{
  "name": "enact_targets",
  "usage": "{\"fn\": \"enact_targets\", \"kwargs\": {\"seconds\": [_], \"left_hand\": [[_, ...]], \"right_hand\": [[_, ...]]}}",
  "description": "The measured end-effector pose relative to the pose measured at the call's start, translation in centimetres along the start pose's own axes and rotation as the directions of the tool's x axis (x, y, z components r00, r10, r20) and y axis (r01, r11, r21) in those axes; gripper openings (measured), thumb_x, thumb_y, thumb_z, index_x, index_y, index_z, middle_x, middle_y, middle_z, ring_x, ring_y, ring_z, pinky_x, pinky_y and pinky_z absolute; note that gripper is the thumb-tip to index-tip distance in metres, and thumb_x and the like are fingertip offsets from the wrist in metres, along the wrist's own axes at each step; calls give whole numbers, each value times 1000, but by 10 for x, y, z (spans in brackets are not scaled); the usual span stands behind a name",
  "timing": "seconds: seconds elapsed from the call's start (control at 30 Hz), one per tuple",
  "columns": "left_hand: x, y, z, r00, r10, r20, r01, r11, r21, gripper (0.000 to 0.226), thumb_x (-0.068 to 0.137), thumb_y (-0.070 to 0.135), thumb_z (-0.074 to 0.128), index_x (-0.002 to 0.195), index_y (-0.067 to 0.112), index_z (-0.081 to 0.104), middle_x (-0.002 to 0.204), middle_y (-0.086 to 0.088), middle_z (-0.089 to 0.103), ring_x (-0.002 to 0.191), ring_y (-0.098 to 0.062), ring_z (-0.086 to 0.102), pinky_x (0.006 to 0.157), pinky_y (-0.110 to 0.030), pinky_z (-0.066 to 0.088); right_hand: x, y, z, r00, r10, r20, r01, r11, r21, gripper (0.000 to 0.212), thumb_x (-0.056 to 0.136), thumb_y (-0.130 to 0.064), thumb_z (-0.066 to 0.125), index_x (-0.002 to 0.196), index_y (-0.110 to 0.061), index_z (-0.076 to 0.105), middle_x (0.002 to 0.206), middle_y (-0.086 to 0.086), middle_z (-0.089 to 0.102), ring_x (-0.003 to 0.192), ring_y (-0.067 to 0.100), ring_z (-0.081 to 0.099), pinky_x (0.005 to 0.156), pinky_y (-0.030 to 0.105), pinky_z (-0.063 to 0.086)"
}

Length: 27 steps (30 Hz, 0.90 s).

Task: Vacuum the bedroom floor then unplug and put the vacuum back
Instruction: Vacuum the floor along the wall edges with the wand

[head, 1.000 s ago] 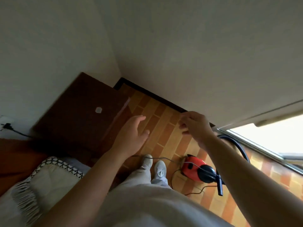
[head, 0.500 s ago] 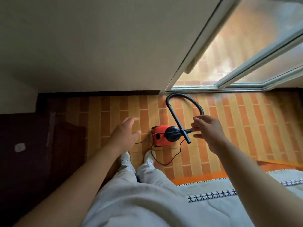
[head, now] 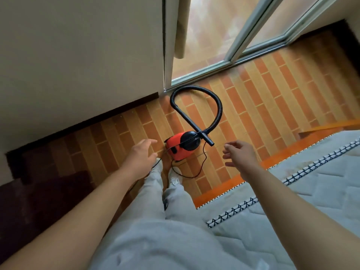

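One red canister vacuum (head: 175, 151), down on the brick-pattern floor (head: 272, 106), just ahead of two pale shoes (head: 176, 175) and near the wall corner by the glass door (head: 214, 36). One black hose (head: 220, 108), looped in a single arc from the body toward the door sill and back, rigid end (head: 206, 138) crossing over the black front of the body. One thin black cord (head: 205, 159), loose on the tiles to the right of the body, curling back toward the shoes; a further stretch running left under the left wrist.

Two bare hands, both above the vacuum, neither touching it. Left hand (head: 141, 155): fingers straight and spread, holding nothing, just left of the red body. Right hand (head: 241, 155): fingers loosely bent and apart, holding nothing, just right of the hose end.

Two legs in pale trousers (head: 155, 191). One quilted mattress (head: 302, 191) at right, patterned trim along its edge, orange base below. Dark low furniture (head: 39, 201) at left, against the wall (head: 78, 45).
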<state>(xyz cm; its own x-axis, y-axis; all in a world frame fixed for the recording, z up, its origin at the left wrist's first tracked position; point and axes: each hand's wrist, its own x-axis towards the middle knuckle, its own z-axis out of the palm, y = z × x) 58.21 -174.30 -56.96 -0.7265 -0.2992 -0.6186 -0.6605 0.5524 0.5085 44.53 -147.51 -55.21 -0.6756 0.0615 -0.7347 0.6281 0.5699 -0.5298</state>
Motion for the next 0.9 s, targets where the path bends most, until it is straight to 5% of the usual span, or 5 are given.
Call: {"fn": "enact_targets", "kwargs": {"seconds": [0.2,0.4,0.6,0.77,0.9], "left_hand": [[107,2,57,990,73,118,-78,996,36,40,103,20,54,143,23,51,142,2,53,120,-14,52,95,-28,43],[231,-8,154,970,129,204,-146,987,71,42,102,19,53,144,17,52,146,-2,54,135,-20,49,114,-38,40],[337,-32,255,968,141,209,-159,985,71,43,102,20,51,145,17,52,145,-2,56,136,-22,49,115,-42,40],[387,-47,310,961,172,215,-194,977,85,45,101,21,53,146,18,50,142,-2,58,134,-23,51,115,-43,40],[403,-52,332,951,208,229,-234,968,90,42,99,20,59,141,23,56,139,0,61,131,-22,53,114,-40,41]], "right_hand": [[83,38,33,991,124,-48,-126,991,-38,6,100,-20,60,98,-17,65,100,13,69,92,27,67,85,52,61],[203,90,74,982,159,-106,-169,982,-89,6,97,-23,61,92,-23,64,99,7,66,94,30,66,85,57,58],[326,142,102,983,110,-144,-138,971,-198,14,99,-19,59,113,-20,63,104,1,63,78,17,58,60,29,45],[388,182,118,986,92,-136,-128,952,-279,38,99,-21,62,136,-17,56,121,4,59,88,17,55,64,24,41],[411,202,132,991,92,-95,-118,939,-324,44,95,-23,66,137,-15,54,122,8,61,102,25,59,87,37,53]]}}
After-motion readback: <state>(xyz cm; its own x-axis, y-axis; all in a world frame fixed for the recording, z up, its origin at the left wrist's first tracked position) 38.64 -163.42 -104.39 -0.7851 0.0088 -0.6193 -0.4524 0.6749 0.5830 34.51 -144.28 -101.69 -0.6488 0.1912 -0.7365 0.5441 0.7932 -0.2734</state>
